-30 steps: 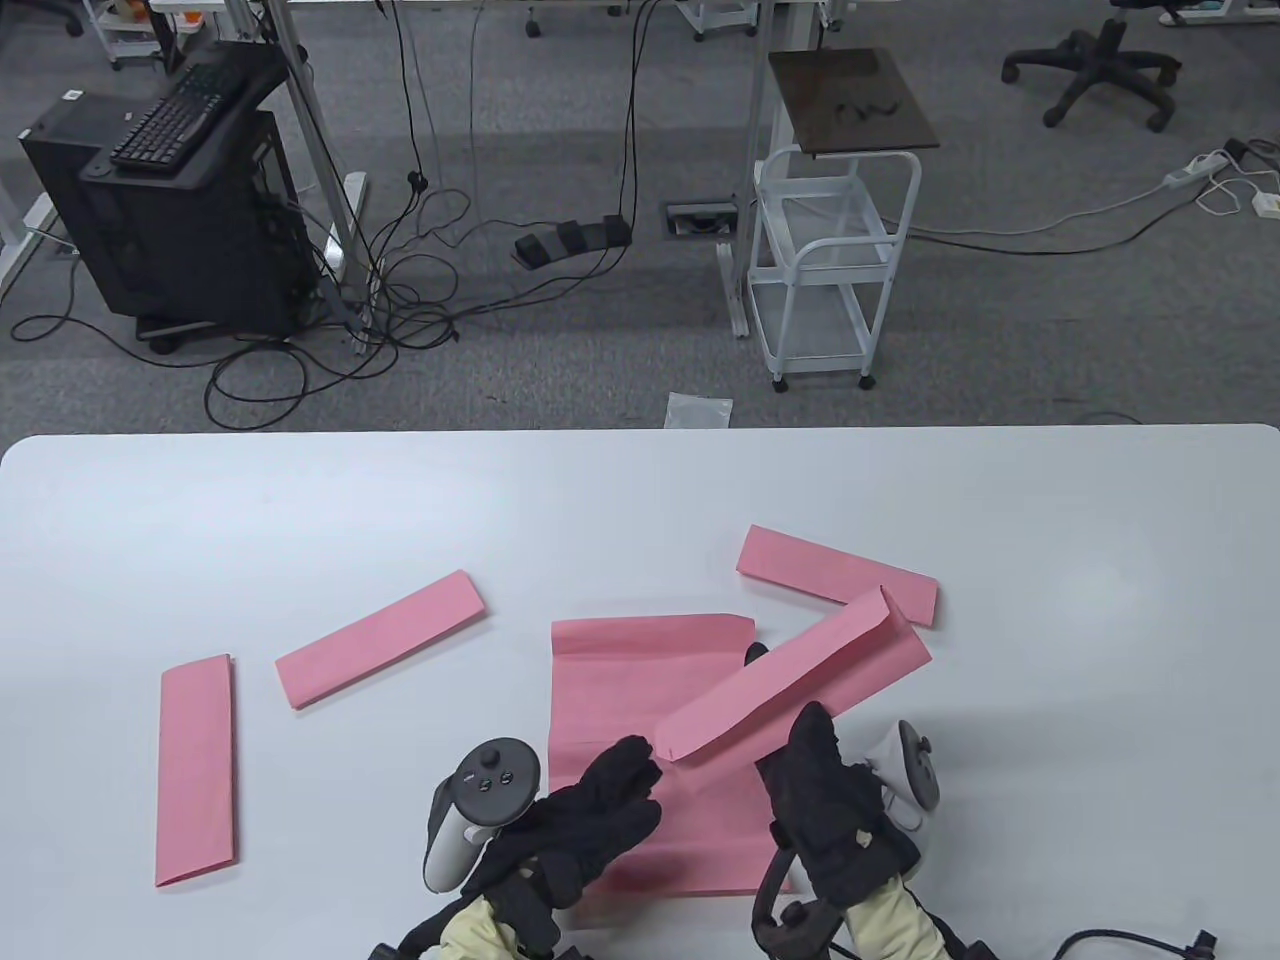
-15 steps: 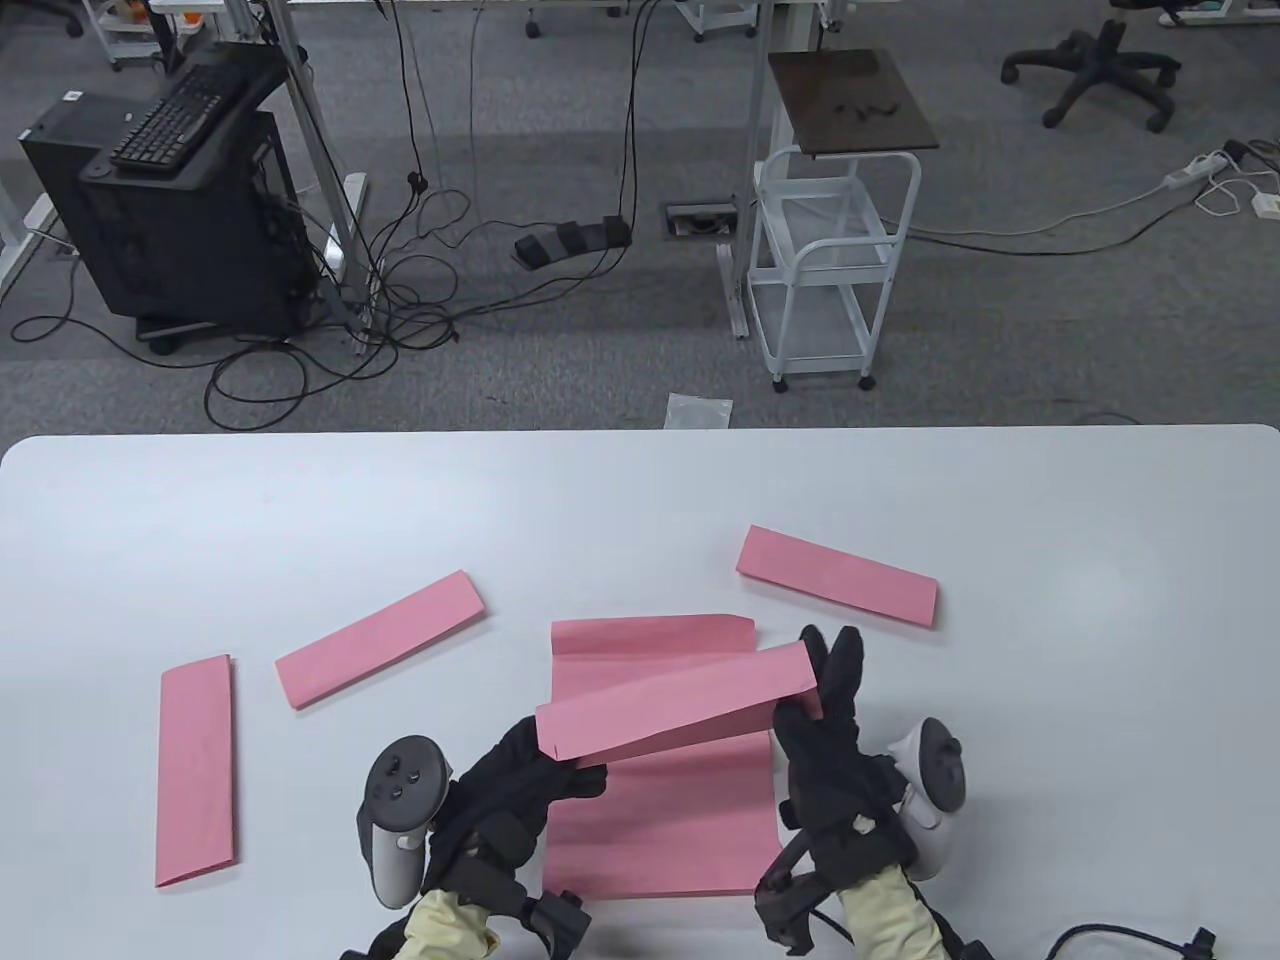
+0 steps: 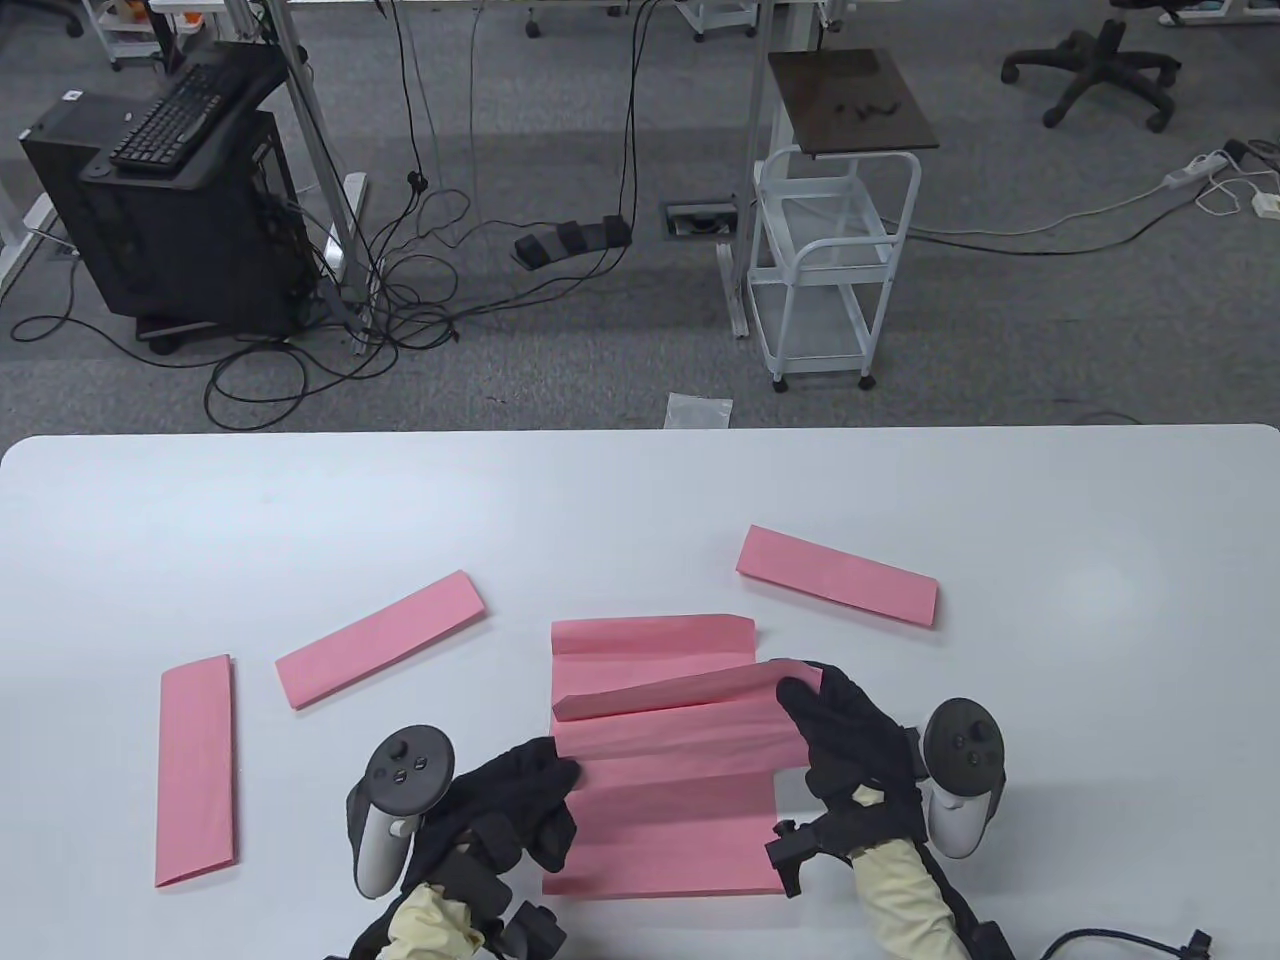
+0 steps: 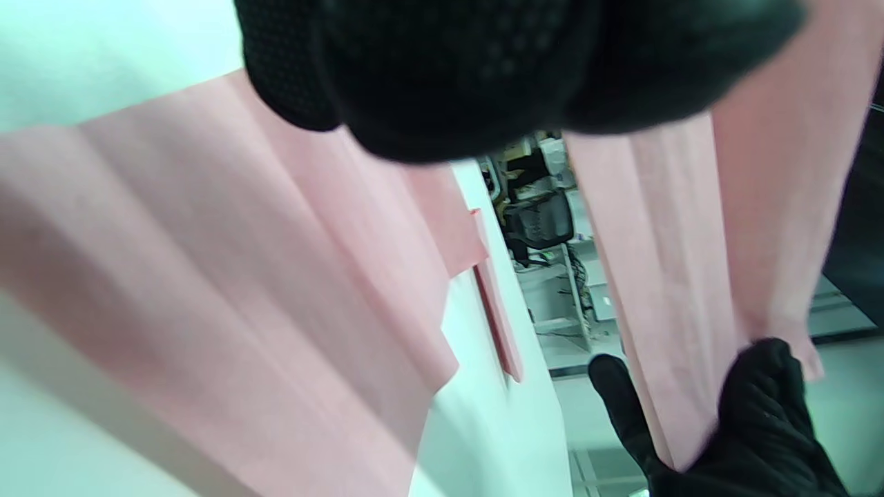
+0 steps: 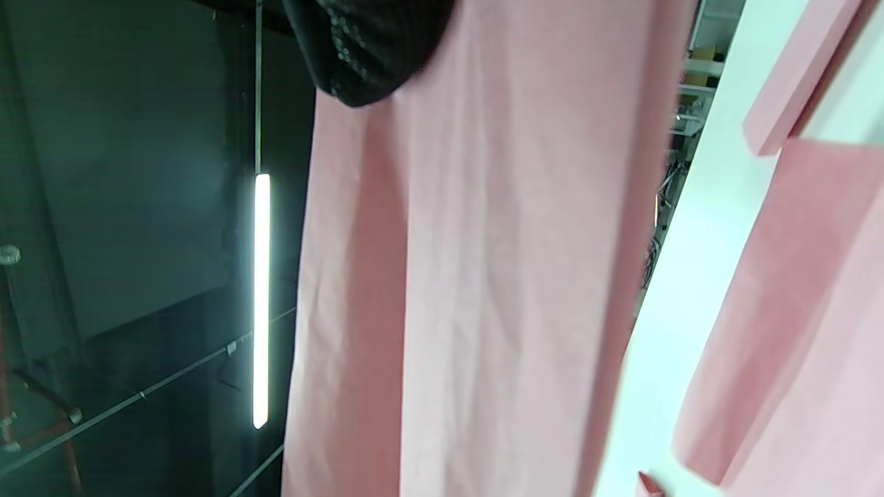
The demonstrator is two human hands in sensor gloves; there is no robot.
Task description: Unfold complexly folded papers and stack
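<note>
A partly unfolded pink paper [image 3: 690, 735] with several creased panels hangs between my hands above a flat unfolded pink sheet [image 3: 660, 840]. My left hand [image 3: 535, 790] grips its left end. My right hand [image 3: 825, 725] grips its right end. In the left wrist view my fingers [image 4: 483, 69] are at the top, the held paper [image 4: 690, 241] runs to the right glove [image 4: 760, 414], and the flat sheet [image 4: 207, 310] lies below. In the right wrist view my fingers [image 5: 366, 48] pinch the held paper [image 5: 483, 276].
Three folded pink strips lie on the white table [image 3: 300, 500]: one at the far left [image 3: 197, 770], one left of centre [image 3: 380, 640], one behind my right hand [image 3: 838, 589]. The table's far edge runs across the middle of the table view.
The held strip swung level over the flat sheet and opened from one narrow strip into several panels. Both hands drew toward the near edge, and the right hand turned over.
</note>
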